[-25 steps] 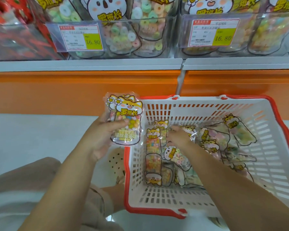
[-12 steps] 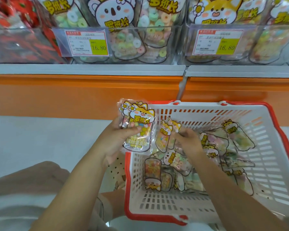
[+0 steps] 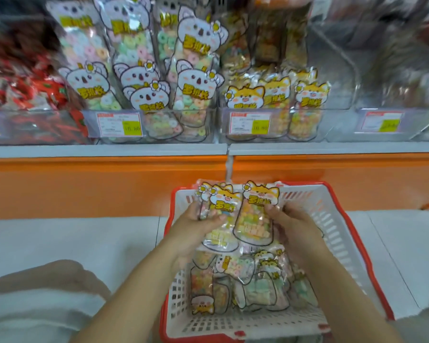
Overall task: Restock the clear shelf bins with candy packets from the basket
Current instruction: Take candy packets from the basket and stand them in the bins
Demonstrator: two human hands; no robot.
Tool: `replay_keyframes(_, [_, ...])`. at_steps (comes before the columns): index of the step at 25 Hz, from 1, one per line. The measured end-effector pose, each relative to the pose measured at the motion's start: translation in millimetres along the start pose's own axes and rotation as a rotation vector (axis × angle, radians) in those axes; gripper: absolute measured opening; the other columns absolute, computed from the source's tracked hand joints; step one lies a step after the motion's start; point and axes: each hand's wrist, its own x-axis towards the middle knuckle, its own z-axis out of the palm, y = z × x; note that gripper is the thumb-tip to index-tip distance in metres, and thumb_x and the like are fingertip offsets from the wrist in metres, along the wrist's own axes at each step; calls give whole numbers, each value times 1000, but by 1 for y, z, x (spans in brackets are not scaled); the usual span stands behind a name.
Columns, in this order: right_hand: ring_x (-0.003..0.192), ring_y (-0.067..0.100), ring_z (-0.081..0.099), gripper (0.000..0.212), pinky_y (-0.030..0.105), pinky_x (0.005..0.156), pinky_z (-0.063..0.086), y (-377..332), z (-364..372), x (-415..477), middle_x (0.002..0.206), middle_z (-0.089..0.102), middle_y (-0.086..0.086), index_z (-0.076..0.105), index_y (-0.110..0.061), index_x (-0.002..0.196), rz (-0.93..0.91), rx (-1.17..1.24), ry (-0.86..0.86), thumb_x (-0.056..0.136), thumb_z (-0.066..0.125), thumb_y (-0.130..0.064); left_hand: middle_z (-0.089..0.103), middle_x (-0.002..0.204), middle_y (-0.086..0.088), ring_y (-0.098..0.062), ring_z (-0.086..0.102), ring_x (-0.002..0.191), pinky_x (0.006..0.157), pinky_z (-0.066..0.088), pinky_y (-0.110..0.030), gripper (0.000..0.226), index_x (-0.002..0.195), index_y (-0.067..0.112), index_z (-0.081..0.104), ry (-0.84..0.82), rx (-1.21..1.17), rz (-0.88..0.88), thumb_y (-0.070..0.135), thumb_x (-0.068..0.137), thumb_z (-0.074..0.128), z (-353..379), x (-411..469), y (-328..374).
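Note:
My left hand [image 3: 196, 229] grips a small stack of orange-cat candy packets [image 3: 222, 206] above the white basket with a red rim [image 3: 332, 219]. My right hand [image 3: 292, 224] holds another orange-cat packet [image 3: 254, 219] beside that stack, its edge overlapping it. Several more candy packets [image 3: 243, 283] lie loose in the basket below both hands. Up on the shelf, a clear bin [image 3: 270, 129] holds matching orange-cat packets [image 3: 278, 95], directly above the basket.
A clear bin of white-koala ring-candy packets [image 3: 144, 78] stands left of the cat bin, and red packets [image 3: 30, 95] fill the bin further left. Price tags [image 3: 119, 125] hang on the bin fronts. An orange panel [image 3: 84, 186] runs below the shelf edge. My knee [image 3: 47, 293] is at lower left.
My right hand lifted a packet out of the basket and brought it up beside the stack in my left hand. The view tilted up, showing more of the shelf bins.

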Motion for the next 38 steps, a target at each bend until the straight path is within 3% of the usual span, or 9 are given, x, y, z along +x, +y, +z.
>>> replay_keyframes(6, [93,23,66,44,42,82,53,-15,17,-21,105,66,15,59,-12,105,32,-172,40,79,76,-44,62,129,6,-17,55,123,104,43,-43,65,131,25,57,-2,-100,-8,70,83,55,40,-13,22])
replay_keyframes(11, [65,20,68,8,28,56,55,-69,0,-24,79,69,12,63,1,86,137,187,-216,89,60,-6,71,104,4,-9,67,83,64,51,-25,25,125,28,57,-15,32,95,29,102,48,49,-15,53])
replay_keyframes(17, [57,17,65,12,29,53,56,-133,-19,-11,67,67,6,59,0,100,66,229,-202,90,54,-3,66,117,8,-10,59,92,65,43,-28,30,123,38,52,-31,201,259,26,97,60,54,-22,102])
replay_keyframes(20, [96,32,69,35,44,81,58,-139,-19,-5,108,71,18,60,2,120,28,257,-188,87,57,-8,66,111,11,-5,53,67,53,39,-23,28,118,41,53,0,196,330,26,96,60,57,-19,112])
replay_keyframes(23, [118,42,57,43,55,100,46,-136,-11,-1,127,61,24,59,-1,125,13,281,-212,83,62,-10,63,106,19,1,56,81,61,41,-21,27,116,45,54,-10,162,377,29,96,60,64,-18,120])
replay_keyframes(29, [106,36,66,33,40,81,58,-153,10,11,115,67,24,62,7,118,15,180,-326,92,55,-12,55,92,26,11,60,72,58,50,-19,22,115,45,53,38,105,381,38,95,58,58,-17,146])
replay_keyframes(33, [96,41,68,30,47,79,59,-185,22,18,106,69,27,61,8,111,-61,65,-276,86,60,-8,56,96,14,-1,60,88,79,53,-29,56,138,41,41,78,70,387,52,87,58,56,-8,158])
replay_keyframes(36, [63,23,72,10,37,56,60,-226,26,36,75,72,13,62,1,95,-132,64,-202,91,53,-2,53,96,-9,-18,61,80,65,60,-39,5,98,35,62,90,-19,374,34,95,57,55,-6,167])
replay_keyframes(38, [75,26,73,14,44,67,60,-249,31,65,86,73,14,60,2,104,-94,123,-153,94,52,-4,61,93,-2,-20,63,82,73,60,-50,21,80,42,64,155,-28,382,31,96,58,52,-4,169])
